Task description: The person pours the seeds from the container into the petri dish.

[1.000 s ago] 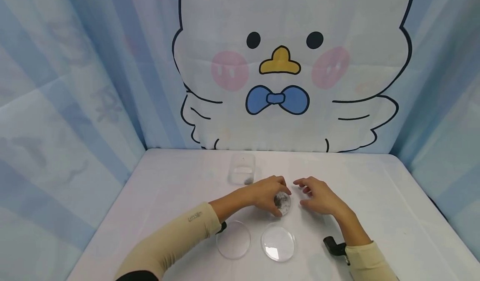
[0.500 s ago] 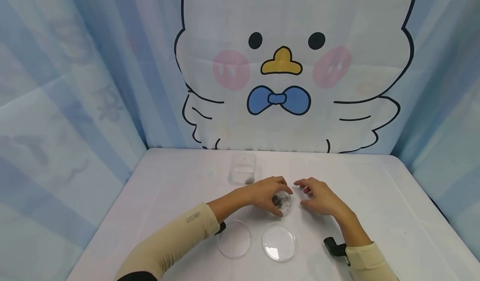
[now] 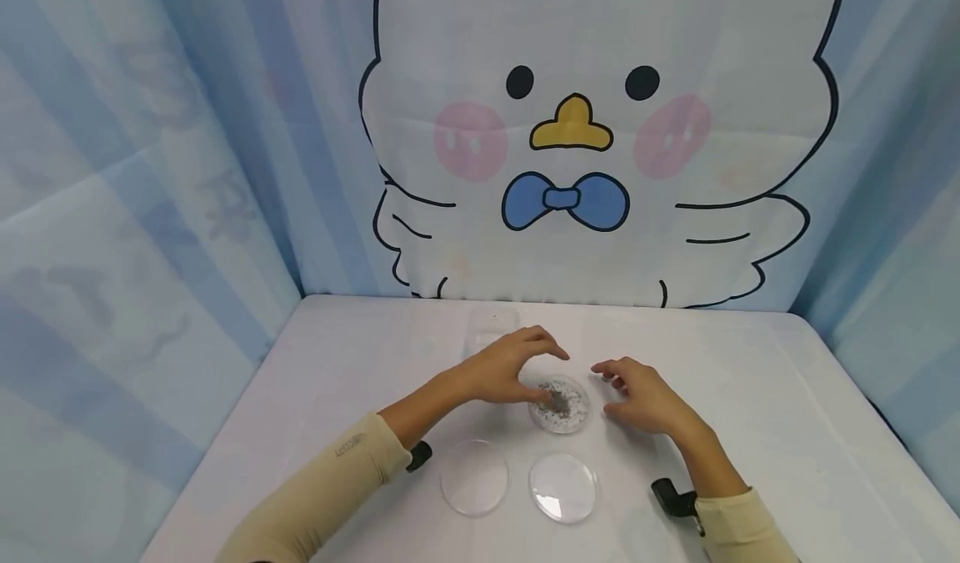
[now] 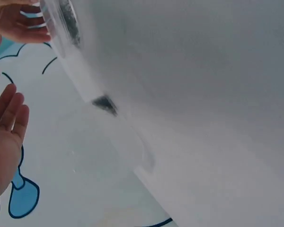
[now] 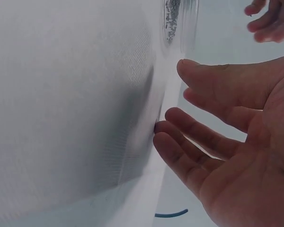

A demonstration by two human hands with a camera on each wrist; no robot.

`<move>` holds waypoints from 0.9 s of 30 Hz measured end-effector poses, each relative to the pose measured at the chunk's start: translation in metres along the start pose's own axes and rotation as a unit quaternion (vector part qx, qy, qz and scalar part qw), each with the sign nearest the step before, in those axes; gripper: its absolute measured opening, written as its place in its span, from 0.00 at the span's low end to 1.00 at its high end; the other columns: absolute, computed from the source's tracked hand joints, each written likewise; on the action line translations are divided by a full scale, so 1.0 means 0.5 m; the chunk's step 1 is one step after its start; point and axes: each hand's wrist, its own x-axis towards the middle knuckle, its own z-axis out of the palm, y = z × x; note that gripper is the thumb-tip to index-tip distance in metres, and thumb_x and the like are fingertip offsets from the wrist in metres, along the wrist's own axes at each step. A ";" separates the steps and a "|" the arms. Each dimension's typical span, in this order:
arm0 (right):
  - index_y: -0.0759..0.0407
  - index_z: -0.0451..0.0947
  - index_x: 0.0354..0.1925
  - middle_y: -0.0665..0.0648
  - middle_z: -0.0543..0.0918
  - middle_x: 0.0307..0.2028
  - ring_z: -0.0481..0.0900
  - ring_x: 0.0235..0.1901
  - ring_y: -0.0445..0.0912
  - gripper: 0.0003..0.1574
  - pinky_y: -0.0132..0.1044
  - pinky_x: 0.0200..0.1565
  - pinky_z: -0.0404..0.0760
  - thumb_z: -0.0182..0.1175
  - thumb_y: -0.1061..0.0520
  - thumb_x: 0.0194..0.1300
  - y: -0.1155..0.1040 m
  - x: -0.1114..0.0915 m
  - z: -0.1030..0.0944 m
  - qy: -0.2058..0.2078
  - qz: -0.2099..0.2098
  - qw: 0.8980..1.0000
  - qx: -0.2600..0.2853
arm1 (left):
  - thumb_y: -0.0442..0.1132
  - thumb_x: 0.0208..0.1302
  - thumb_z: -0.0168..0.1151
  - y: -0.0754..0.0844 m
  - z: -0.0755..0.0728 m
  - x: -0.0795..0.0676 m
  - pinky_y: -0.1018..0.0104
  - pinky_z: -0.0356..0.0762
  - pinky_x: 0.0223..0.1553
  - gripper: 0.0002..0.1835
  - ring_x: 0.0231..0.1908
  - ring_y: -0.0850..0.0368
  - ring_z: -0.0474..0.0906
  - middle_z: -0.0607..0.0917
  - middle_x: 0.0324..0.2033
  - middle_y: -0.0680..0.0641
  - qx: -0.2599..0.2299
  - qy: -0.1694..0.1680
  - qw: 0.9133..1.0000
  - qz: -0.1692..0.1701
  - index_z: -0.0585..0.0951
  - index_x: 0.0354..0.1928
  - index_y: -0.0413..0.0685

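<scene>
A round clear petri dish [image 3: 570,406] with dark grains scattered in it stands on the white table near the middle. My left hand [image 3: 504,369] hovers at its upper left, fingers spread and thumb tip overlapping the dish's left edge in the head view. Nothing is held in its fingers [image 4: 8,109]. On the other side, my right hand [image 3: 641,396] stays just right of the dish, fingers loosely bent and holding nothing; the right wrist view shows its thumb [image 5: 191,71] close below the dish [image 5: 173,21].
Two clear round dishes or lids lie nearer the front, a left one [image 3: 476,515] and a right one [image 3: 564,488]. Behind my left hand is a clear box [image 3: 491,323], partly hidden; the left wrist view shows a dark heap [image 4: 105,104] there. A printed curtain [image 3: 570,254] rises behind the table.
My left hand has let go of the dish of grains and moved up and left, its fingers spreading wider. More of the dish shows now. My right hand has hardly moved.
</scene>
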 end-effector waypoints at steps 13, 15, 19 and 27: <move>0.57 0.80 0.56 0.56 0.84 0.51 0.84 0.48 0.51 0.25 0.45 0.50 0.86 0.74 0.62 0.62 -0.040 -0.087 -0.002 0.055 -0.078 0.995 0.043 | 0.42 0.55 0.81 -0.136 -0.072 -0.065 0.42 0.74 0.68 0.43 0.69 0.41 0.71 0.71 0.67 0.42 -0.064 0.121 0.984 -0.115 0.72 0.73 0.53; 0.56 0.80 0.56 0.54 0.84 0.50 0.84 0.47 0.50 0.25 0.41 0.48 0.87 0.74 0.62 0.61 -0.049 -0.108 0.012 0.050 -0.108 0.991 0.059 | 0.43 0.54 0.82 -0.151 -0.073 -0.068 0.41 0.74 0.68 0.48 0.70 0.39 0.70 0.69 0.69 0.39 -0.070 0.103 0.982 -0.145 0.68 0.76 0.53; 0.55 0.78 0.61 0.51 0.82 0.53 0.83 0.49 0.48 0.35 0.39 0.50 0.86 0.78 0.52 0.58 -0.063 -0.141 0.047 0.018 -0.131 0.989 0.069 | 0.46 0.54 0.83 -0.170 -0.071 -0.071 0.41 0.73 0.69 0.55 0.71 0.38 0.68 0.67 0.72 0.37 -0.084 0.074 0.977 -0.179 0.60 0.80 0.51; 0.61 0.74 0.68 0.50 0.77 0.57 0.80 0.50 0.43 0.57 0.37 0.53 0.83 0.84 0.41 0.45 -0.078 -0.157 0.086 -0.028 -0.131 0.990 0.039 | 0.40 0.55 0.81 -0.191 -0.062 -0.060 0.47 0.70 0.72 0.57 0.71 0.38 0.69 0.68 0.73 0.34 -0.169 0.046 0.967 -0.187 0.56 0.81 0.44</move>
